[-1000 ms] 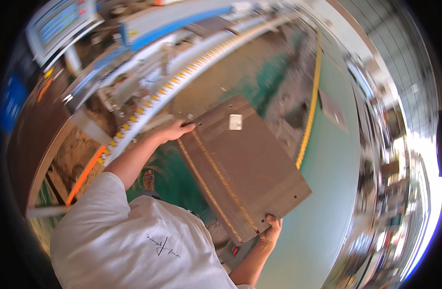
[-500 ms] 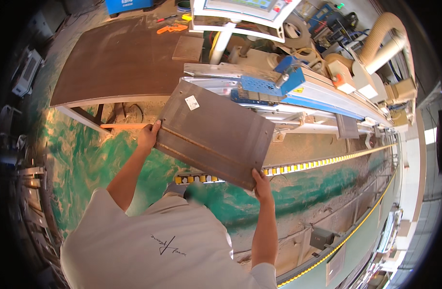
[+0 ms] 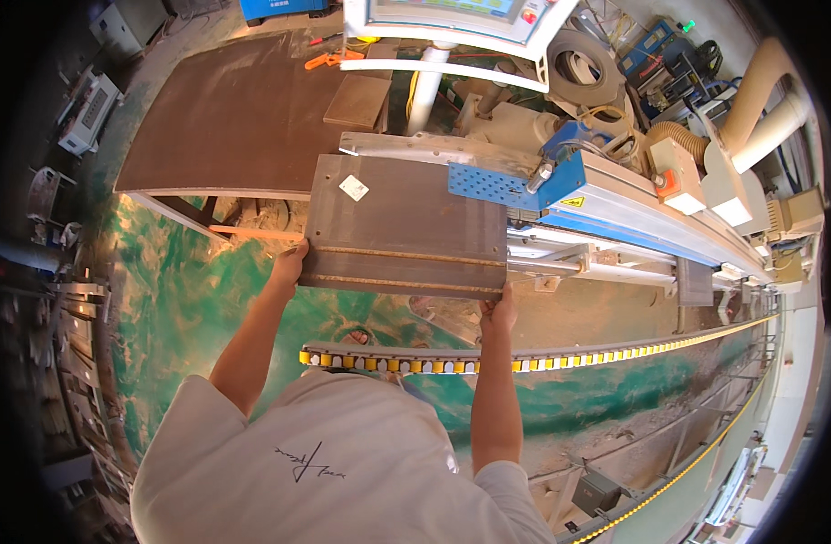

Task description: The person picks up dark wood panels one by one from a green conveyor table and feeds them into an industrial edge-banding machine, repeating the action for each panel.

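Observation:
A dark brown wooden panel (image 3: pixel 402 213) stretches between my hands, with a white label (image 3: pixel 353 188) near its far left corner and small holes near its edges. A pale groove (image 3: pixel 388 254) runs along the side closest to me. My left hand (image 3: pixel 290 265) is closed on the panel's left edge, close to the near corner. At the near right corner, my right hand (image 3: pixel 500 313) grips it from below, its fingers partly hidden. The panel's far right part reaches under the blue perforated plate (image 3: pixel 492 184) of a long machine; whether they touch, I cannot tell.
A brown table (image 3: pixel 225 118) stands at the far left, with a small board (image 3: pixel 354 100) and orange clamp (image 3: pixel 325 60) on it. A control screen (image 3: pixel 452 23) rises behind the machine. Between me and the machine runs a yellow-and-white roller rail (image 3: pixel 415 365). Hoses (image 3: pixel 769 100) stand far right.
The panel has turned from a slant to nearly level across my view, its right end swinging away from me under the blue plate. My right hand moved forward with it; both hands kept hold.

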The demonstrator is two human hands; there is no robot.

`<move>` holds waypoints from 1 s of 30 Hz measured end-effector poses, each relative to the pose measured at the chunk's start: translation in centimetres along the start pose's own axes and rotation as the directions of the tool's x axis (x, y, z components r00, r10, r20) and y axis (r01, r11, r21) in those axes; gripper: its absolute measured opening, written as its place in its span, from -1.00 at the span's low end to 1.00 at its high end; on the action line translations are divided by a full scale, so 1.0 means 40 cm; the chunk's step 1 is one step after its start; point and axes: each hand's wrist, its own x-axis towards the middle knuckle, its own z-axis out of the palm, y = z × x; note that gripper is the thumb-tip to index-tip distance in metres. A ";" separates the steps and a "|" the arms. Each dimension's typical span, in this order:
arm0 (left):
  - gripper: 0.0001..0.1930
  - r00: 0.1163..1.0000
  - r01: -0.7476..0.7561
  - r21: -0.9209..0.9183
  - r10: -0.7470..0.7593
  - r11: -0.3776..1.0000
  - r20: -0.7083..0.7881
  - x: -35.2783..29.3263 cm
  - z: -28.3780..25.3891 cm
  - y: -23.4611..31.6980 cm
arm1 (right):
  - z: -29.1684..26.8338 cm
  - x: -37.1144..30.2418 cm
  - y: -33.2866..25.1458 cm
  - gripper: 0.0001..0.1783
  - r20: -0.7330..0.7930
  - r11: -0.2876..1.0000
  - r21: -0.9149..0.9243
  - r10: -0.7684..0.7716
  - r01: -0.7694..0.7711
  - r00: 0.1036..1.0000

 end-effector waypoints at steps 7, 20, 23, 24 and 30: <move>-0.27 0.994 0.007 -0.004 -0.008 1.000 -0.108 0.000 0.092 -0.017 | -0.009 0.009 -0.050 -0.54 -0.080 0.985 -0.108 -0.143 0.134 0.987; -0.43 0.993 -0.022 -0.050 0.017 0.998 -0.113 -0.084 0.420 -0.008 | -0.194 0.201 -0.279 -0.49 -0.082 0.962 -0.203 -0.203 0.183 0.976; -0.43 0.986 -0.155 -0.065 0.151 0.986 -0.069 -0.060 0.489 -0.037 | -0.244 0.215 -0.348 -0.48 -0.052 0.972 -0.181 -0.159 0.147 0.986; -0.44 0.982 -0.178 -0.046 0.175 0.983 -0.071 -0.076 0.526 -0.029 | -0.270 0.207 -0.369 -0.48 -0.063 0.977 -0.134 -0.178 0.168 0.982; -0.41 0.992 -0.088 0.034 0.090 0.996 -0.085 -0.060 0.610 -0.046 | -0.401 -0.040 -0.354 -0.41 -0.107 0.942 0.154 -0.285 0.299 0.953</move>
